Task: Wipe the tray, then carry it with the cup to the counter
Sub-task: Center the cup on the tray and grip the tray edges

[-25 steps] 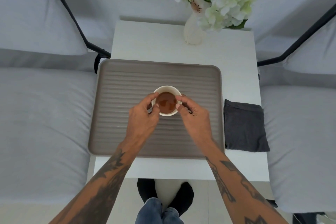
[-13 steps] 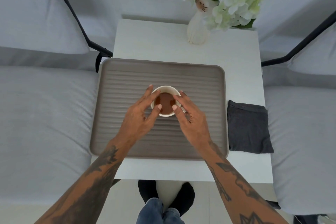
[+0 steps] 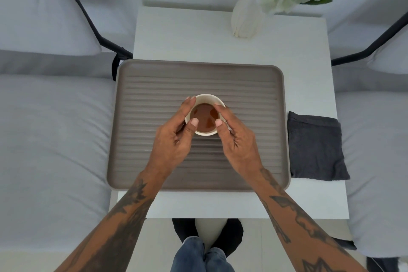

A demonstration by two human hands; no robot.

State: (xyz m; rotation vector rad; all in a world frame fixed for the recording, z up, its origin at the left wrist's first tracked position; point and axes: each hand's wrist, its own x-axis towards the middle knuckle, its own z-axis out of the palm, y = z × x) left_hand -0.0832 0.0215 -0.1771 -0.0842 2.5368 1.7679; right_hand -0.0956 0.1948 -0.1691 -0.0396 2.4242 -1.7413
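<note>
A grey-brown ribbed tray (image 3: 154, 86) lies on the small white table (image 3: 198, 35). A white cup (image 3: 207, 98) of brown drink stands near the tray's middle. My left hand (image 3: 174, 139) wraps the cup's left side, its thumb on the near rim. On the other side, my right hand (image 3: 237, 141) mirrors it with its thumb on the rim too. A folded dark grey cloth (image 3: 315, 148) lies on the table just right of the tray, untouched.
A white vase (image 3: 246, 17) with white flowers stands at the table's far edge. Grey cushioned seats with black frames flank the table on the left (image 3: 53, 134) and right (image 3: 375, 161). My legs and feet show below the near table edge.
My fingers spread loose around the cup half a second ago and have closed back against its sides. The cup stays at the same spot on the tray. The view has moved closer.
</note>
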